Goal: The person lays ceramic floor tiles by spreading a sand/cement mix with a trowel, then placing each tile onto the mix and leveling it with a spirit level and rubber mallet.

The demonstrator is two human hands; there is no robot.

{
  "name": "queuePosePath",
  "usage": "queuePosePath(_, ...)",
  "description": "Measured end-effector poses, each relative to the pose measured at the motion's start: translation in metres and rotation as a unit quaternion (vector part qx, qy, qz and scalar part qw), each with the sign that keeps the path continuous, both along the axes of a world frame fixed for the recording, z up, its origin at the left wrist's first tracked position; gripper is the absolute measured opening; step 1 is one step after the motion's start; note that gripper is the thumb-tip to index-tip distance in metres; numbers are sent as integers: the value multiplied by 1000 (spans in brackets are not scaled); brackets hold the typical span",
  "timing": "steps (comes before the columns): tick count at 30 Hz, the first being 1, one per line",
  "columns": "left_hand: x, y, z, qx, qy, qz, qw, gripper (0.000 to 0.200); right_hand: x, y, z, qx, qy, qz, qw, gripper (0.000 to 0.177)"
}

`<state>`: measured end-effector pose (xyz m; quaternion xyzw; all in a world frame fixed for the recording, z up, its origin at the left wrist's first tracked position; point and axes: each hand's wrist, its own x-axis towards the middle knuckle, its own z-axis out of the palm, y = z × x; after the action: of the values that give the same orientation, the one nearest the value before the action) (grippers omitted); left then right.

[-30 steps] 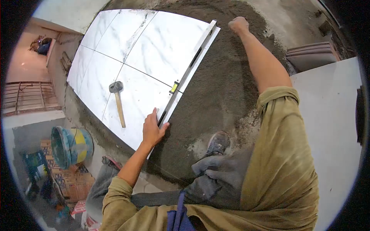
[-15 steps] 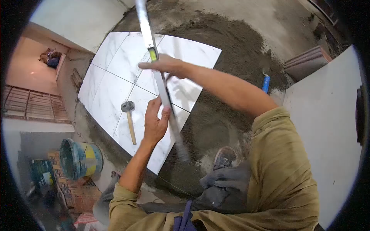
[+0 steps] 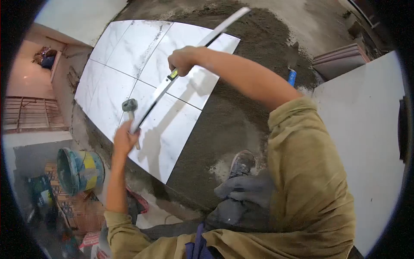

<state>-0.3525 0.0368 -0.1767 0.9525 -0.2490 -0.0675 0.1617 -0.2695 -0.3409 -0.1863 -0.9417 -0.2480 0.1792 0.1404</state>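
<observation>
A long silver spirit level with a yellow-green vial is held slanting above the white marbled tiles. My right hand is closed around its middle, just beyond the vial. At the near-left end, my left hand grips the level with fingers and thumb. A rubber mallet lies on the tiles just beyond my left hand, which is close to its handle. Shadows of the level and my hands fall across the tiles, and the level looks raised off them.
Grey mortar borders the tiles. A blue-handled tool stands in it at right, near stacked tiles by the white wall. A dirty bucket and cardboard boxes are at left. My shoe rests near the mortar.
The level has swung from nearly upright in view to a diagonal, its far end going right and its near end left. My left hand has moved left, towards the mallet.
</observation>
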Motion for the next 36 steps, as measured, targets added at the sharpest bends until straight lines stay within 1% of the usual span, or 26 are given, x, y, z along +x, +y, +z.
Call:
queuePosePath(1,-14,4,-35,-2,3,14,1000,35,-7,-3,-12,-8,-22,4,1000,28)
queuePosePath(2,-28,3,-58,-3,7,30,1000,34,-15,-4,-24,-15,-44,10,999,27)
queuePosePath(3,-45,-9,-64,-6,16,19,1000,33,-9,0,-48,-56,-17,25,998,27)
queuePosePath(4,-61,-17,-69,-9,26,13,1000,32,-15,1,-59,-78,-18,42,996,26)
queuePosePath(5,-71,-17,-84,-50,50,24,997,32,-22,0,-68,-63,-10,30,998,25)
queuePosePath(6,-81,-15,-95,-43,65,49,996,32,-29,0,-75,-47,-3,16,999,24)
queuePosePath(9,-96,-14,-111,-46,71,44,995,32,-48,2,-88,-43,-24,11,999,23)
queuePosePath(12,-102,-15,-117,-33,86,51,994,32,-46,3,-117,-31,-39,31,998,21)
queuePosePath(16,-108,-16,-123,-38,86,31,995,35,-54,0,-117,-22,-46,46,998,22)
queuePosePath(19,-113,-19,-124,-47,106,26,993,40,-42,-9,-127,-68,-12,32,997,20)
queuePosePath(21,-118,-17,-126,-56,129,40,989,43,-36,-26,-117,-119,26,21,992,19)
queuePosePath(22,-117,-14,-129,-61,112,13,992,46,-37,-38,-104,-150,7,27,988,19)
queuePosePath(23,-115,-12,-131,-65,94,-14,993,48,-31,-53,-110,-156,-2,1,988,20)
queuePosePath(24,-113,-12,-131,-61,97,-11,993,48,-32,-63,-99,-150,15,-29,988,25)
queuePosePath(25,-112,-13,-129,-53,102,-25,993,50,-34,-66,-84,-165,44,-70,983,33)
queuePosePath(26,-111,-13,-128,-44,107,-38,993,51,-33,-73,-88,-151,46,-93,983,39)
queuePosePath(28,-108,-13,-126,-36,128,-31,991,54,-28,-80,-90,-141,61,-122,981,42)
queuePosePath(30,-104,-12,-124,-29,147,-27,988,56,-27,-79,-89,-148,69,-121,979,44)
queuePosePath(32,-102,-9,-124,-53,166,-48,984,60,-25,-79,-88,-157,79,-123,977,45)
queuePosePath(33,-103,-9,-124,-51,168,-49,983,60,-21,-79,-87,-166,101,-116,974,48)
queuePosePath(34,-103,-10,-125,-66,151,-60,985,60,-17,-79,-89,-174,124,-110,971,51)
queuePosePath(36,-102,-10,-126,-79,137,-73,985,60,-14,-77,-94,-177,122,-116,970,54)
